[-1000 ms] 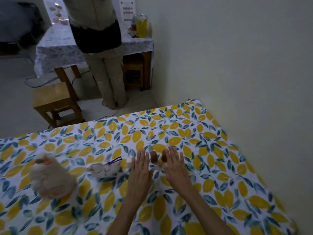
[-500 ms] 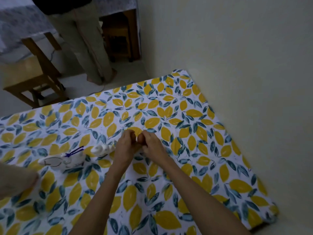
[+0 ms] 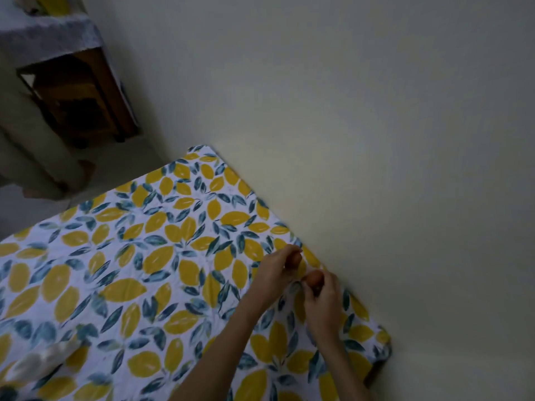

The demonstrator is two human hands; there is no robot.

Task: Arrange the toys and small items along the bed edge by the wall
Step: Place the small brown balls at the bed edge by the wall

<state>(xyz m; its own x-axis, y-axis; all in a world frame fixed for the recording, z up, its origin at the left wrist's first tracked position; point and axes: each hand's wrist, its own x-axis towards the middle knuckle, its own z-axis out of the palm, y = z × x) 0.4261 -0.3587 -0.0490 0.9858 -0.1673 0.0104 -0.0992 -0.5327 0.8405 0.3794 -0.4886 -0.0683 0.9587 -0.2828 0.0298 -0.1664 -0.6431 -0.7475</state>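
Observation:
Both hands are at the bed's right edge, close to the pale wall (image 3: 376, 140). My left hand (image 3: 278, 273) is closed around a small brown egg-shaped item (image 3: 296, 258), mostly hidden by the fingers. Just below it, my right hand (image 3: 322, 299) pinches a second small brown egg-shaped item (image 3: 315, 278) right above the sheet. The bed (image 3: 144, 270) is covered with a white sheet printed with yellow lemons and teal leaves. A blurred pale plush toy (image 3: 43, 360) lies at the lower left of the bed.
A wooden table with a patterned cloth (image 3: 58, 33) stands at the upper left by the wall. A person's legs and bare foot (image 3: 43, 169) are on the floor beside the bed's far edge.
Both hands closed on the two small brown items in the middle of the bed and carried them right to the wall-side edge. The view swung right; the white toy left the frame.

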